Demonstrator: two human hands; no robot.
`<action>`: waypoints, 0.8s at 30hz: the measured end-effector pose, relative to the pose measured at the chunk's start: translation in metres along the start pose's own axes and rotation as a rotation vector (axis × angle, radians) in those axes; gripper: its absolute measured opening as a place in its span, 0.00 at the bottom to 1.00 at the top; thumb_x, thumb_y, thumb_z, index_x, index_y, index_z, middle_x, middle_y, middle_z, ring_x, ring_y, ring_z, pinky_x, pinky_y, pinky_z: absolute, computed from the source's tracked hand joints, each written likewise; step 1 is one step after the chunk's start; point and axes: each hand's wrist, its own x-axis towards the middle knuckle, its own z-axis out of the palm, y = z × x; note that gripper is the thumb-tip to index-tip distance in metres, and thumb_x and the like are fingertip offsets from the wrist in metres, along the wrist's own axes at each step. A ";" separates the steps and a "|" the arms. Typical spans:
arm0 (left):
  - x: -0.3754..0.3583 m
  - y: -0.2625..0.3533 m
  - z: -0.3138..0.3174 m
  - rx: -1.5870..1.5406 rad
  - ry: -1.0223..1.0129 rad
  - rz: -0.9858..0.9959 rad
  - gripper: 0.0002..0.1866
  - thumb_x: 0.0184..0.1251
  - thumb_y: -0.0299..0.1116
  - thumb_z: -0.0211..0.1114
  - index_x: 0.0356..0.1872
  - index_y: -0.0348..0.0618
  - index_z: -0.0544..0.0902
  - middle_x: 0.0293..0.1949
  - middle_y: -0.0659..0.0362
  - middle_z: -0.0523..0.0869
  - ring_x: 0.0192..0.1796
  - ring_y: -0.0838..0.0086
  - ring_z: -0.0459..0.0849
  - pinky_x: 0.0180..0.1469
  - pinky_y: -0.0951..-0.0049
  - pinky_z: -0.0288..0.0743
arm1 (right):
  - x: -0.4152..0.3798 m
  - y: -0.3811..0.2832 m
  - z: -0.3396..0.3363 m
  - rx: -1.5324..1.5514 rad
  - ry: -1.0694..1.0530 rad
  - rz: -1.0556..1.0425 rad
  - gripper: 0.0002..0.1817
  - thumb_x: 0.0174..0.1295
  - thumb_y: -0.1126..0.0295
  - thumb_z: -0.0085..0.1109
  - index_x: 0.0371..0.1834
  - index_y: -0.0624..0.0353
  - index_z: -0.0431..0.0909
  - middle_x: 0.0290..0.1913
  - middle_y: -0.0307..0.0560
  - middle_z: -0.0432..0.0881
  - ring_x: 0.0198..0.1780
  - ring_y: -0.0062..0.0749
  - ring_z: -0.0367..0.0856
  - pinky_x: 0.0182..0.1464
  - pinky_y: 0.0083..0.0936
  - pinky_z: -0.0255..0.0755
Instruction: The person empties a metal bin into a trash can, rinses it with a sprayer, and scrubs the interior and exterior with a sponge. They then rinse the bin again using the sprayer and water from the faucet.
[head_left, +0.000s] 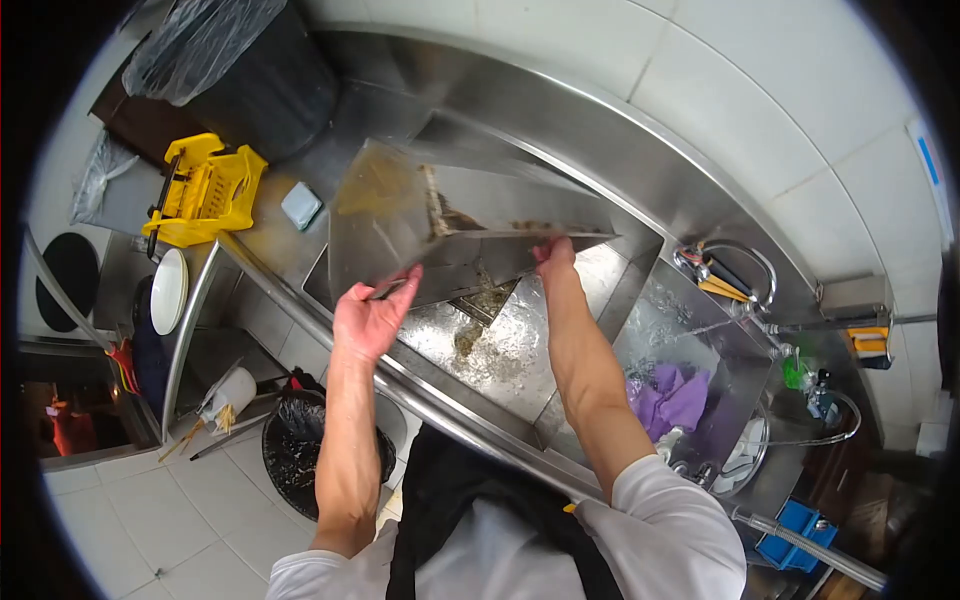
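Both my hands hold a large, dirty metal box, tilted over the steel sink. My left hand has its fingers at the near left edge of the box. The fingers of my right hand are closed on its near right edge. Brown grime sticks to the box, whose far side is blurred. Beneath it, wet brown scraps lie on the sink floor beside a square drain opening with debris in it.
At right, a second basin holds a purple cloth near a curved tap. A yellow mop wringer and dark bin stand at left. A black-lined bucket sits on the floor. A steel rail runs before me.
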 end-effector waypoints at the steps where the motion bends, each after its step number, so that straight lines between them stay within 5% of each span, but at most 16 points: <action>1: -0.002 0.000 0.002 0.043 0.027 -0.004 0.32 0.50 0.24 0.46 0.61 0.16 0.62 0.61 0.29 0.69 0.66 0.40 0.70 0.69 0.49 0.71 | -0.003 0.008 0.005 -0.002 0.074 -0.078 0.13 0.69 0.56 0.48 0.44 0.50 0.77 0.33 0.39 0.75 0.31 0.30 0.72 0.32 0.34 0.76; 2: -0.007 0.001 0.003 0.035 0.026 -0.005 0.32 0.50 0.24 0.46 0.61 0.16 0.62 0.61 0.29 0.69 0.66 0.40 0.70 0.69 0.49 0.71 | 0.000 0.012 -0.004 -0.009 0.076 -0.081 0.13 0.69 0.56 0.48 0.44 0.50 0.77 0.33 0.39 0.75 0.31 0.30 0.72 0.32 0.34 0.76; 4: -0.017 0.002 0.005 0.179 -0.085 0.016 0.31 0.50 0.24 0.47 0.60 0.19 0.65 0.60 0.34 0.73 0.65 0.43 0.72 0.69 0.48 0.71 | 0.007 0.012 -0.027 0.304 -0.357 -0.123 0.17 0.70 0.53 0.48 0.53 0.51 0.73 0.50 0.44 0.77 0.38 0.35 0.74 0.44 0.39 0.78; 6: -0.037 -0.006 0.012 0.193 -0.047 0.043 0.29 0.51 0.24 0.48 0.58 0.23 0.68 0.59 0.40 0.77 0.62 0.48 0.76 0.67 0.50 0.72 | -0.030 0.000 -0.036 0.389 -0.497 -0.175 0.17 0.70 0.55 0.48 0.53 0.51 0.73 0.50 0.44 0.78 0.37 0.34 0.74 0.44 0.37 0.78; 8: -0.054 -0.012 0.007 0.089 -0.289 -0.100 0.29 0.51 0.24 0.49 0.59 0.27 0.69 0.59 0.43 0.77 0.62 0.51 0.77 0.65 0.52 0.74 | -0.079 -0.010 -0.039 0.407 -0.509 -0.246 0.16 0.70 0.56 0.48 0.53 0.52 0.73 0.49 0.43 0.78 0.37 0.33 0.74 0.44 0.36 0.77; 10: -0.063 -0.010 -0.016 0.109 -0.287 -0.165 0.30 0.50 0.25 0.50 0.61 0.31 0.70 0.60 0.45 0.77 0.60 0.55 0.78 0.63 0.54 0.74 | -0.122 -0.018 -0.039 0.390 -0.482 -0.301 0.16 0.70 0.57 0.47 0.53 0.53 0.74 0.48 0.43 0.79 0.36 0.32 0.73 0.43 0.35 0.76; 12: -0.078 -0.015 0.027 0.382 -0.320 0.090 0.27 0.51 0.26 0.51 0.57 0.34 0.73 0.55 0.48 0.81 0.56 0.55 0.81 0.62 0.56 0.74 | -0.154 -0.023 -0.033 0.380 -0.513 -0.354 0.16 0.70 0.58 0.47 0.53 0.54 0.74 0.48 0.42 0.79 0.36 0.31 0.73 0.43 0.34 0.76; 13: -0.088 -0.018 0.050 0.361 -0.302 0.028 0.29 0.50 0.27 0.53 0.59 0.35 0.74 0.55 0.48 0.81 0.53 0.56 0.82 0.61 0.57 0.74 | -0.173 -0.024 -0.034 0.371 -0.529 -0.372 0.15 0.70 0.59 0.47 0.53 0.54 0.74 0.47 0.42 0.79 0.35 0.31 0.73 0.43 0.33 0.75; 16: -0.105 0.015 -0.033 0.352 -0.436 -0.056 0.25 0.52 0.26 0.53 0.56 0.35 0.76 0.54 0.49 0.82 0.52 0.58 0.82 0.59 0.59 0.76 | -0.219 -0.022 -0.058 0.320 -0.494 -0.386 0.15 0.70 0.61 0.47 0.53 0.55 0.74 0.46 0.42 0.80 0.35 0.29 0.73 0.43 0.31 0.75; 18: -0.118 -0.021 0.062 0.323 -0.474 0.024 0.18 0.58 0.27 0.52 0.49 0.34 0.77 0.48 0.50 0.83 0.50 0.59 0.82 0.57 0.60 0.77 | -0.241 -0.030 -0.055 0.321 -0.569 -0.448 0.15 0.70 0.62 0.47 0.53 0.56 0.74 0.46 0.41 0.80 0.34 0.28 0.73 0.43 0.30 0.74; 20: -0.128 -0.031 0.062 0.232 -0.449 0.049 0.12 0.59 0.25 0.53 0.42 0.30 0.77 0.38 0.51 0.82 0.44 0.60 0.81 0.53 0.58 0.77 | -0.249 -0.058 -0.048 0.301 -0.612 -0.492 0.14 0.70 0.63 0.47 0.53 0.57 0.74 0.45 0.41 0.81 0.33 0.27 0.73 0.43 0.29 0.73; 22: -0.145 -0.048 0.063 0.176 -0.538 -0.061 0.16 0.59 0.25 0.52 0.47 0.28 0.76 0.38 0.51 0.81 0.48 0.57 0.80 0.60 0.53 0.76 | -0.250 -0.084 -0.045 0.292 -0.588 -0.498 0.14 0.70 0.64 0.47 0.53 0.57 0.74 0.44 0.40 0.81 0.33 0.26 0.72 0.42 0.28 0.73; 24: -0.163 -0.062 0.073 0.203 -0.391 0.097 0.12 0.57 0.25 0.50 0.41 0.27 0.73 0.44 0.42 0.77 0.58 0.47 0.76 0.73 0.48 0.65 | -0.258 -0.097 -0.055 0.330 -0.601 -0.531 0.14 0.70 0.66 0.47 0.53 0.58 0.74 0.44 0.40 0.81 0.32 0.25 0.72 0.42 0.26 0.72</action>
